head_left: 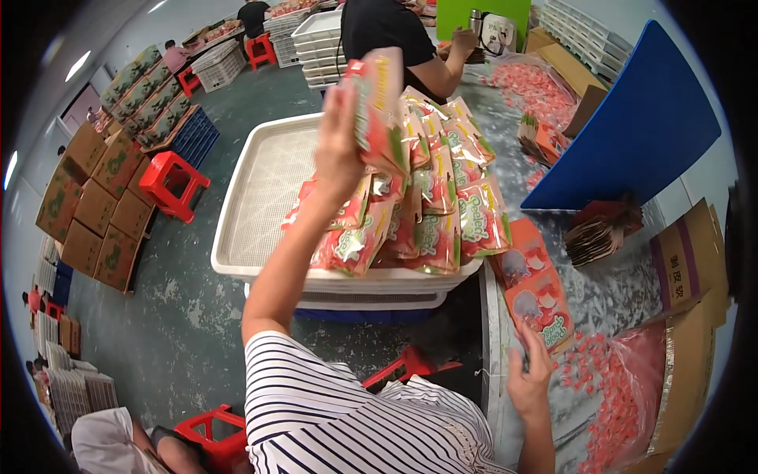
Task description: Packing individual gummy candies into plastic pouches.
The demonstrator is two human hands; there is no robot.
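Observation:
My left hand (338, 150) is raised over the white tray (268, 158) and closed around a red and green candy pouch (377, 110), slightly blurred. Whether more than one pouch is in that grip I cannot tell. Filled pouches (438, 193) of the same kind overlap in a heap across the tray's right part. Over the worktable, my right hand (529, 379) has its fingers extended, the tips at the near edge of flat red pouches (537, 288). Loose pink-red wrapped candies (604, 395) lie beside that hand.
A blue panel (639, 126) stands across the worktable, with a bundle of pouches (604, 229) near its base. Cardboard boxes (687, 332) line the right side. Beyond the tray, a person in black (387, 39) works. Red stools (174, 182) and stacked cartons (103, 205) occupy the left floor.

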